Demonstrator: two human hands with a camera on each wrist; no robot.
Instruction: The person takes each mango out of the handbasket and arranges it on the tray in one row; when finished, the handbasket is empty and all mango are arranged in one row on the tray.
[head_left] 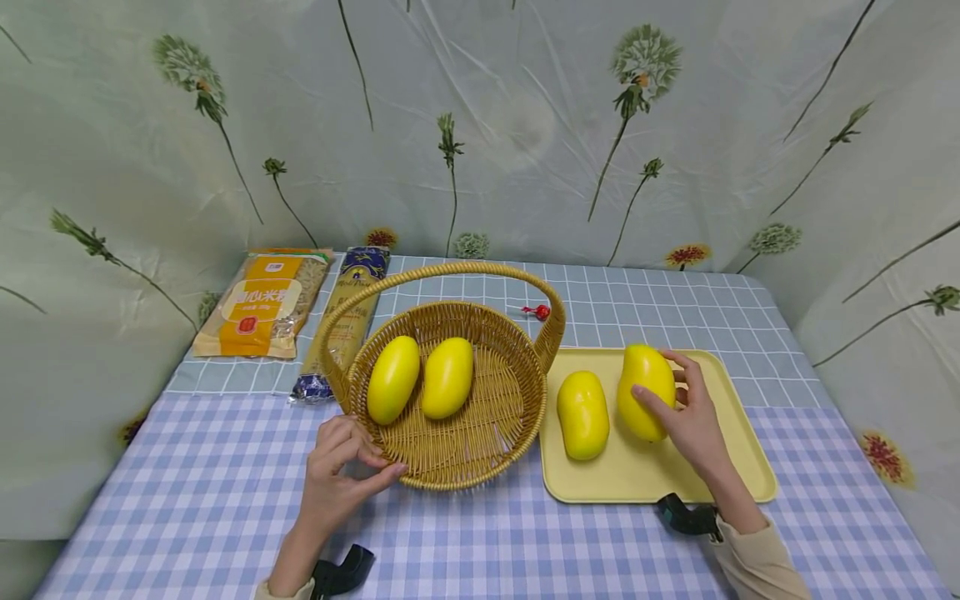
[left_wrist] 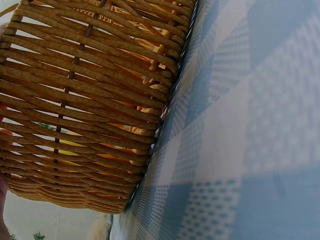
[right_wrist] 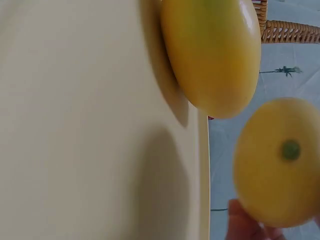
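Observation:
My right hand [head_left: 697,421] grips a yellow mango [head_left: 647,392] between thumb and fingers, over the pale yellow tray [head_left: 615,482]. In the right wrist view this held mango [right_wrist: 280,160] hangs above the tray, its shadow falling on the surface. A second mango [head_left: 582,415] lies on the tray to its left. On the left stands a woven basket [head_left: 483,454] with a tall handle; two mangoes [head_left: 393,379] lie inside. My left hand [head_left: 337,467] pinches the basket's near-left rim. The left wrist view shows the basket's woven side [left_wrist: 85,100] close up, its base on the checked cloth.
A bag of grain [head_left: 258,304] and a long pasta packet [head_left: 341,321] lie behind the basket at the left. A small red wrapped candy [head_left: 538,312] sits behind the basket's handle. The tray's left edge borders the basket. A flower-printed curtain [head_left: 510,167] closes off the table's back.

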